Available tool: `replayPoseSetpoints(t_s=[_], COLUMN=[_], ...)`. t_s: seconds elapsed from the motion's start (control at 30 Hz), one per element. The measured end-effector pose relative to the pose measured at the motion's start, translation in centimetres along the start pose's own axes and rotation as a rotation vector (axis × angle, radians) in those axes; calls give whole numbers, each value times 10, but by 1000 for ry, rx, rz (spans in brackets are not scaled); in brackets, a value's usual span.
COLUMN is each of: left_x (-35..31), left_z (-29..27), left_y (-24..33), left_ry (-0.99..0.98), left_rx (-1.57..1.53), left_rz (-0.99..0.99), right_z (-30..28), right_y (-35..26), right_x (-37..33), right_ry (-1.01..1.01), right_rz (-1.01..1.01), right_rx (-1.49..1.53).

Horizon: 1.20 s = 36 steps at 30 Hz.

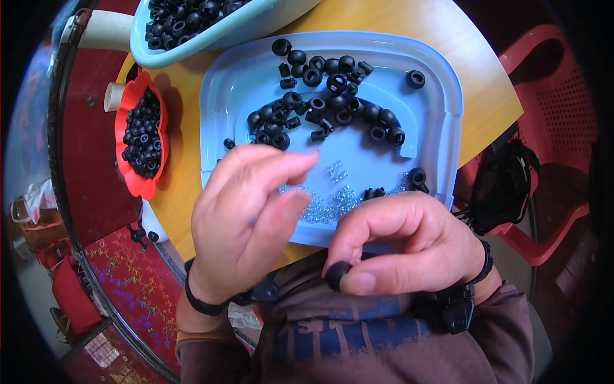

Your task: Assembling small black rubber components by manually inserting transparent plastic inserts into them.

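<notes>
Over the front left of a pale blue plastic tray (435,121), my left hand (246,211) hovers with its thumb and index finger apart and nothing visible between them. My right hand (409,240), at the tray's near edge, pinches a round black cord lock ball (337,275) between thumb and finger. Inside the tray lie several black balls with holes (312,77) and small black plungers (318,136). A heap of tiny clear or silvery springs (329,205) is spread near the tray's front, partly behind my hands.
A light blue basin (144,54) full of black balls stands at the back left. A red scalloped bowl (161,137) of small black pieces sits left of the tray on the wooden table (476,83). To the right is a red plastic chair (563,102) with a black bag (502,185).
</notes>
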<state>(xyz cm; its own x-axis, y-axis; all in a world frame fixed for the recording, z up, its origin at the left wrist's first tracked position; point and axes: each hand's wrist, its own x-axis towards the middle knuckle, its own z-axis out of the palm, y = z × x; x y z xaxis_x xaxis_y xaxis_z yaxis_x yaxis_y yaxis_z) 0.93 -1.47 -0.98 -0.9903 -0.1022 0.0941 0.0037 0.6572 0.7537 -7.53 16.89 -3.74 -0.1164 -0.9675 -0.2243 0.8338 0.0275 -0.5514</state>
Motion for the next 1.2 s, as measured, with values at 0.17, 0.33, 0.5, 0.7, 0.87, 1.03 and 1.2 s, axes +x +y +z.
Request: replayPoseSetpoints(t_s=[0.17,0.33,0.5,0.7,0.87,1.03,1.2], left_x=[6,8,11,13,15,12,6], left_z=[15,25,28,28,31,30,25], left_y=[-17,-20,-16,-18,-20,-22,-14], left_ry=[-56,-167,-169,-190,-155,-87,54], left_rx=[194,397,491,468,443,421,109], left_rz=[71,170,156,194,197,198,42], right_z=[-6,-8,-9,-9,-10,-8,-6], right_y=[5,5,10,9,7,9,2], right_x=[5,6,7,6,7,6,4], right_ry=[-132,-166,-158,-157,-161,-149,-18], right_rz=[-65,-63,-153,-146,-117,-109,-64], right_rx=[-211,-259,-254,-276,-268,-242,-127])
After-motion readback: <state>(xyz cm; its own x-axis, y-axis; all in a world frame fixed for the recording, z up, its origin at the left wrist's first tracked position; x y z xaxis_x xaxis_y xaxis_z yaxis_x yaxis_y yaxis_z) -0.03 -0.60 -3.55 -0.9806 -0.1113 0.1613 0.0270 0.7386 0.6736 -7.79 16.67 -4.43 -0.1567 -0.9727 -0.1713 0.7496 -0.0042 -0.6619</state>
